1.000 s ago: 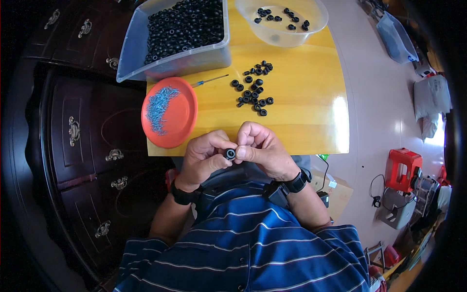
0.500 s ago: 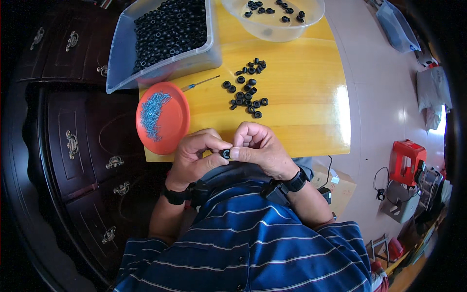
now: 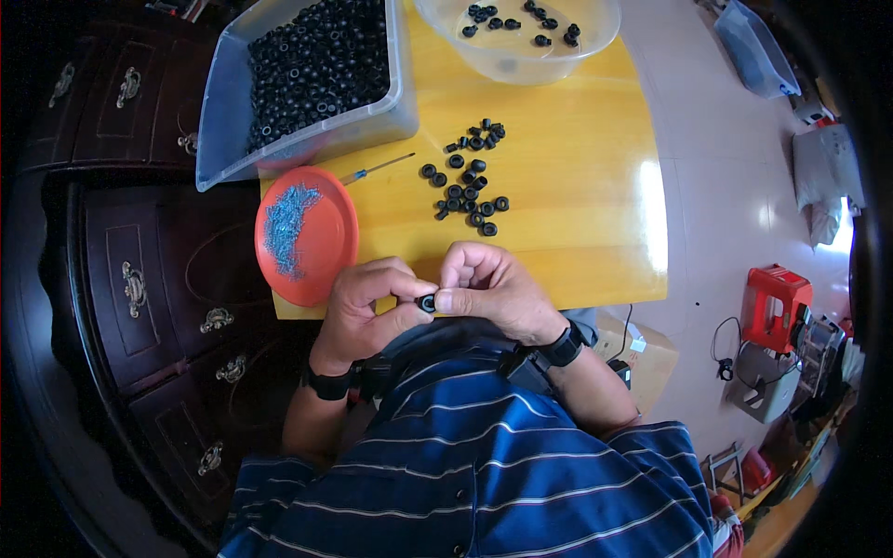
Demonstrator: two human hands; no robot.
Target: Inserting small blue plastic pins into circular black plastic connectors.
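A small round black part [image 3: 426,303] with a hole in its middle is held over the near edge of the table. My left hand [image 3: 365,305] pinches it between thumb and forefinger from the left. From the other side, the thumb and forefinger of my right hand [image 3: 495,296] close on its right edge. Whether a smaller piece sits inside the hole cannot be made out. Beyond my hands lie several loose black rings [image 3: 477,191] and smaller black pieces [image 3: 485,136]. A red plate [image 3: 332,249] beside my left hand carries a heap of small silvery screws [image 3: 287,231].
A screwdriver [image 3: 377,168] lies behind the plate on the yellow table [image 3: 577,214]. Farther back stand a clear bin [image 3: 402,112] full of black parts and a clear bowl [image 3: 521,70] holding several black pieces. Dark drawers [image 3: 130,279] flank the table's left side.
Both hands stay together on the black part, which has tipped so its hole faces up more. The table's things have shifted slightly down and left in view.
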